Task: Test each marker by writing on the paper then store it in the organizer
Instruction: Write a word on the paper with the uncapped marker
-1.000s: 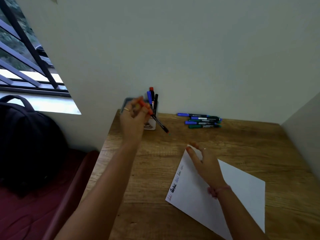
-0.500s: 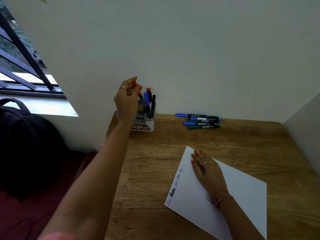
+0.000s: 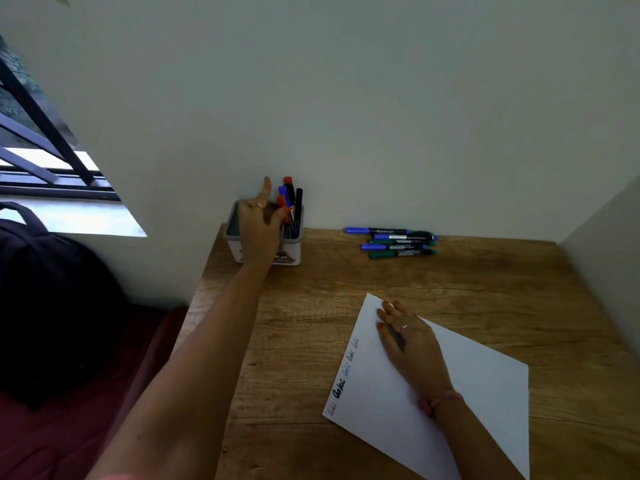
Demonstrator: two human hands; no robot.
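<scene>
Tabletop [image 3: 485, 292]: wood, set against the wall, carries everything.
Paper [image 3: 485, 403]: lies at an angle, test words down its left edge; my right hand [image 3: 410, 344] rests flat on it, fingers straight, I judge to keep it from sliding.
Organizer [image 3: 287, 252]: small tub at the back left corner, tested markers [image 3: 290, 199] standing upright inside.
Left hand [image 3: 258, 230]: over the tub, fingers loosely spread; whether they pinch the orange-capped marker [image 3: 282, 203] I cannot tell.
Untested markers [image 3: 398, 242]: blue and green, lying bunched by the wall, within reach.
</scene>
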